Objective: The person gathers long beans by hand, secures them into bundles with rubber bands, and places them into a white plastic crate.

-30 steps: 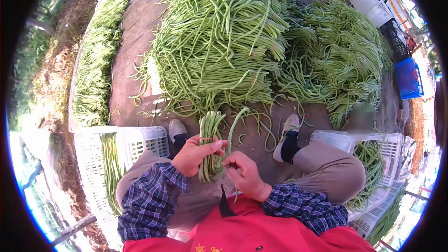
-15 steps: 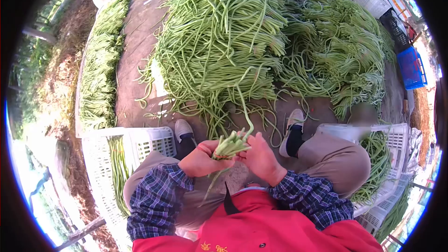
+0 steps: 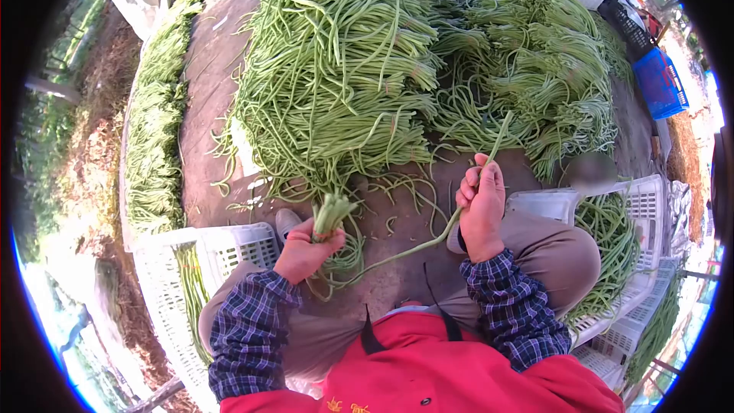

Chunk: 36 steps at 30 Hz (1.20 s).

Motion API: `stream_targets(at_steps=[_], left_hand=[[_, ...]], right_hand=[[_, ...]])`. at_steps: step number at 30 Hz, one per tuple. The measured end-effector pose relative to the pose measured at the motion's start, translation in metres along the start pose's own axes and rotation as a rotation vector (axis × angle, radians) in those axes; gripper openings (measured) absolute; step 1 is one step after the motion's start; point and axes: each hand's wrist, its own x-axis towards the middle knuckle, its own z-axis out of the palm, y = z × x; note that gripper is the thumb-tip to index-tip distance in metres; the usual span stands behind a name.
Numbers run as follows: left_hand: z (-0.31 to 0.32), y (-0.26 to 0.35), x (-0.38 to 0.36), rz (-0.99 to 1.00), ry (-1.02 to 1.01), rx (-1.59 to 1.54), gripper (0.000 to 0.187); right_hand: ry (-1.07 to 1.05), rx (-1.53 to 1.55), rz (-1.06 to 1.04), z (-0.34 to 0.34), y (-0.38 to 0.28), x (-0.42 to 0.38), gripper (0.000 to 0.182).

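My left hand (image 3: pixel 304 251) is closed round a bundle of long beans (image 3: pixel 332 213), whose cut ends stick up above the thumb. The rest of the bundle hangs in a loop below that hand. In my right hand (image 3: pixel 482 213), the fingers pinch a single long bean (image 3: pixel 413 248). One end of it points up past the fingertips, and the other curves down and left towards the bundle. Beyond both hands lies a large pile of long beans (image 3: pixel 336 84) on the ground.
On my left stands a white plastic crate (image 3: pixel 248 243) with long beans in it; another white crate (image 3: pixel 650 218) with beans is on my right. A second heap of beans (image 3: pixel 547 69) lies farther right, near a blue crate (image 3: pixel 661 84). A row of beans (image 3: pixel 153 138) runs along the left.
My hands were together at the bundle and are now apart. The right has moved right and up with the single bean; the left has shifted left with the bundle.
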Motion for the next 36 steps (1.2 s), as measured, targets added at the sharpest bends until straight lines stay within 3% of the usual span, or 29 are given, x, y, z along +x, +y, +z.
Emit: stream_targets(at_steps=[3,5,8,11,14,21,27,29,36], left_hand=[[-0.008,0.005,0.004,0.062,0.167,-0.089,0.012],[-0.001,0.011,0.001,0.15,0.155,-0.255,0.01],[0.019,0.011,-0.001,0.125,0.103,-0.351,0.007],[0.026,0.002,0.0,0.115,0.07,-0.467,0.009],[0.025,0.001,0.0,0.095,0.059,-0.59,0.017],[0.021,0.003,-0.001,0.057,0.157,-0.699,0.018],[0.024,0.002,-0.001,0.085,0.159,-0.585,0.017],[0.026,0.001,0.002,0.19,0.062,-0.544,0.015],[0.037,0.013,-0.003,0.176,0.041,-0.439,0.01]], right_hand=[[-0.008,-0.071,-0.107,-0.003,0.011,-0.005,0.022],[-0.216,-0.295,-0.134,0.003,0.031,-0.019,0.023],[-0.391,-0.328,0.072,0.012,0.061,-0.05,0.025],[-0.498,-0.412,0.148,0.027,0.079,-0.07,0.025],[-0.539,-0.29,0.258,0.043,0.087,-0.079,0.022],[-0.565,-0.232,0.279,0.045,0.101,-0.08,0.015],[-0.576,-0.222,0.26,0.04,0.098,-0.08,0.013],[-0.593,-0.263,0.246,0.035,0.101,-0.081,0.013],[-0.596,-0.247,0.174,0.026,0.093,-0.083,0.013]])
